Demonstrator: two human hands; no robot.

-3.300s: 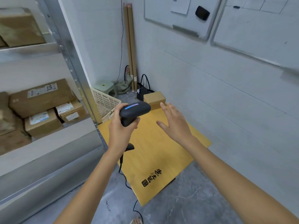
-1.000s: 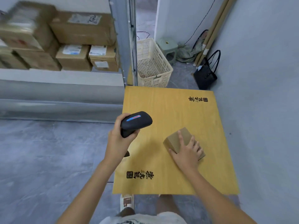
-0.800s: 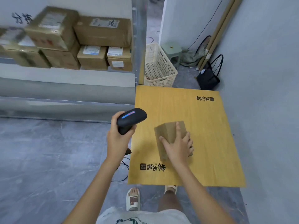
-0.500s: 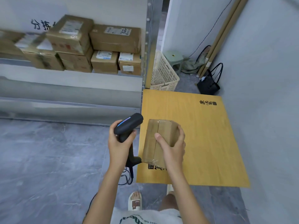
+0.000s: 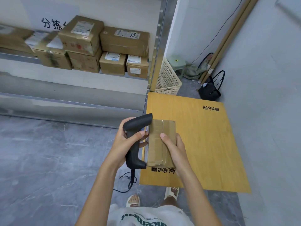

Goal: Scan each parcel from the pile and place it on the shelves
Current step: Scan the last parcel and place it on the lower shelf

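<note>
left hand [image 5: 125, 144] grips the scanner [image 5: 136, 141], head touching the parcel [image 5: 161, 142] at 3 o'clock, which right hand [image 5: 175, 149] clasps; shelf [image 5: 73, 77] at 10 o'clock.

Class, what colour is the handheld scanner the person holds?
Black, seen clearly in the head view: the scanner in the left hand.

Hidden: the face of the parcel [image 5: 160, 142] turned toward the scanner [image 5: 136, 141], plus the side under the right hand [image 5: 175, 148]. Cut off at nine o'clock: the shelved boxes [image 5: 14, 39], blurred there, labels too small to read. Partly covered by boxes at eleven o'clock: the wall lettering [image 5: 52, 24].
</note>
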